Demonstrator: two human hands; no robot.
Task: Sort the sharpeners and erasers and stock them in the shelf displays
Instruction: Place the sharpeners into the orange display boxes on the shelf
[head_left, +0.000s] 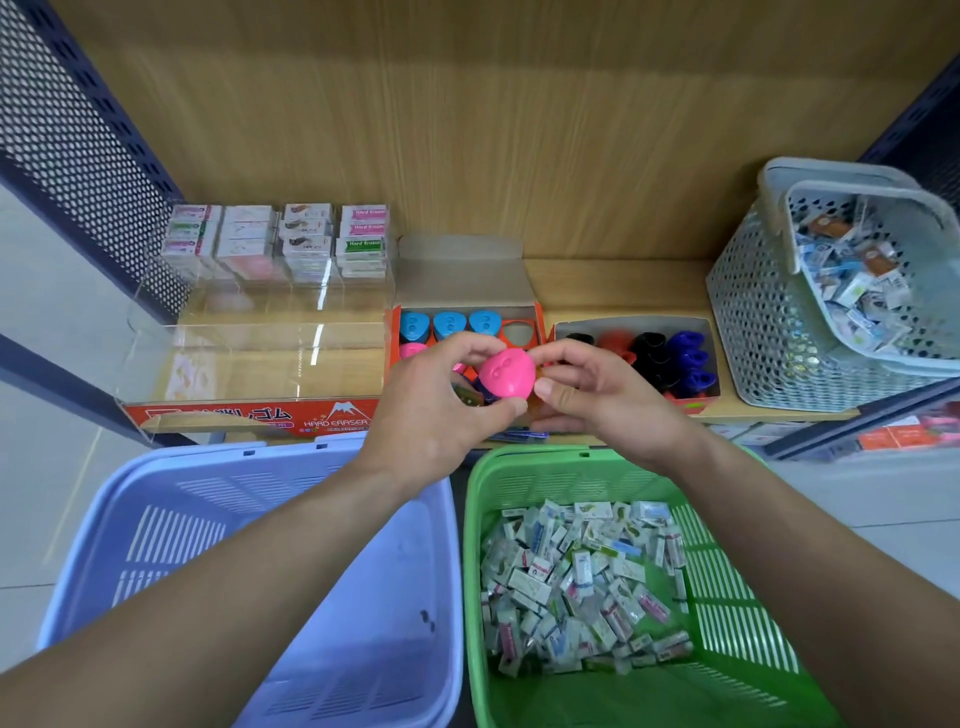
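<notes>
Both hands hold one pink triangular sharpener (506, 374) just above the front of the orange sharpener box (537, 317). My left hand (441, 410) grips its left side and my right hand (608, 395) pinches its right side. Three blue sharpeners (448, 325) fill the box's back row, beside one vacant slot (517, 334); a pink one (413, 349) shows behind my left hand. A second box (709, 332) to the right holds black, red and blue sharpeners. Wrapped erasers (579, 577) lie loose in the green basket (727, 582) below.
A clear acrylic display (249, 338) at the shelf's left holds stacked eraser packs (278, 239) at its back. A grey perforated basket (753, 312) of small packs stands at the shelf's right. The blue basket (156, 519) sits on the floor left of the green one.
</notes>
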